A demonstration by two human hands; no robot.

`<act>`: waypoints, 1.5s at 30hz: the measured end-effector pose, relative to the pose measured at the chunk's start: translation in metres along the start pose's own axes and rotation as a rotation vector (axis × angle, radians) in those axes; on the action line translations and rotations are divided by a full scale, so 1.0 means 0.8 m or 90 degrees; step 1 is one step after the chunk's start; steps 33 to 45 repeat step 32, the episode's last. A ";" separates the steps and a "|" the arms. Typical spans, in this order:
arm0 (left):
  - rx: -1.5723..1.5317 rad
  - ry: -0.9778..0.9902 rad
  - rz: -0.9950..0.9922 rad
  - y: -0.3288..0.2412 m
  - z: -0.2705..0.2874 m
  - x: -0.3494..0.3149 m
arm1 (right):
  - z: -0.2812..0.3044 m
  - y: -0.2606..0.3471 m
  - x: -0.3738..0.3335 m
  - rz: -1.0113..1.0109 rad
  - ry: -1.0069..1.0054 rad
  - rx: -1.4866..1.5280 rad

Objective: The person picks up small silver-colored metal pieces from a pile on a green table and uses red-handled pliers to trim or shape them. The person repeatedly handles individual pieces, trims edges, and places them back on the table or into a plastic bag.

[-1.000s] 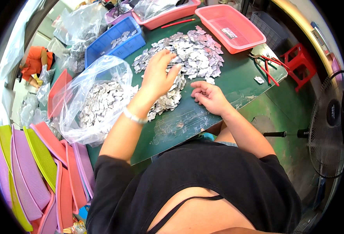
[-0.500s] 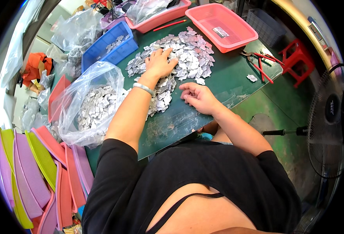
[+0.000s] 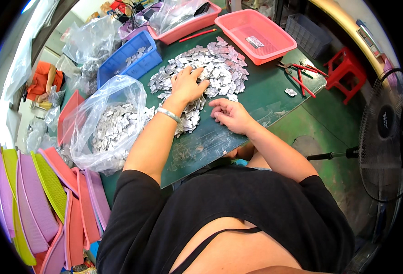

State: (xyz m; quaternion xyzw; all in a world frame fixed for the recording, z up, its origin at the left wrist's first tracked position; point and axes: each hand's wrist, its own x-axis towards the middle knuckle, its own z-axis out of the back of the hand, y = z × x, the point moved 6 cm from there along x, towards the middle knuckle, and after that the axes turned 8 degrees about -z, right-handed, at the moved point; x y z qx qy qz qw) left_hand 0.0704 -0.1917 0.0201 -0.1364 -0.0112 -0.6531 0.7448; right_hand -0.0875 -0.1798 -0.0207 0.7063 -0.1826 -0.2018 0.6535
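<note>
A broad heap of small flat silvery-grey metal pieces [image 3: 222,66] lies on the green tabletop [image 3: 201,150]. My left hand [image 3: 188,85], a pale bangle at its wrist, rests on the heap with its fingers apart and slightly bent, touching the pieces. Just right of the heap's near end, my right hand [image 3: 231,116] hovers over or rests on the table, fingers loosely curled in. I see nothing in it. Beside my left forearm an opened clear plastic bag [image 3: 80,132] holds more of the same pieces.
Behind the heap stand a blue bin [image 3: 142,59] and a pink basket [image 3: 256,36]. Red-handled pliers [image 3: 302,77] and one loose piece [image 3: 290,92] lie at the right. Stacked colourful baskets [image 3: 37,201] fill the lower left. A fan [image 3: 384,123] and red stool [image 3: 345,75] stand right.
My left hand's fingers have drawn slightly closer together on the heap. My right hand has barely moved. The whole view has shifted a little.
</note>
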 end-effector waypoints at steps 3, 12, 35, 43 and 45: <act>-0.006 0.001 0.001 0.000 0.000 -0.002 | 0.000 -0.003 0.001 0.004 0.002 -0.002; -0.059 0.075 0.017 -0.012 0.009 -0.016 | -0.001 -0.005 0.001 0.014 0.003 0.002; -0.763 0.201 -0.594 -0.271 0.280 -0.101 | 0.000 -0.010 0.001 0.044 0.001 -0.044; -0.763 0.201 -0.594 -0.271 0.280 -0.101 | 0.000 -0.010 0.001 0.044 0.001 -0.044; -0.763 0.201 -0.594 -0.271 0.280 -0.101 | 0.000 -0.010 0.001 0.044 0.001 -0.044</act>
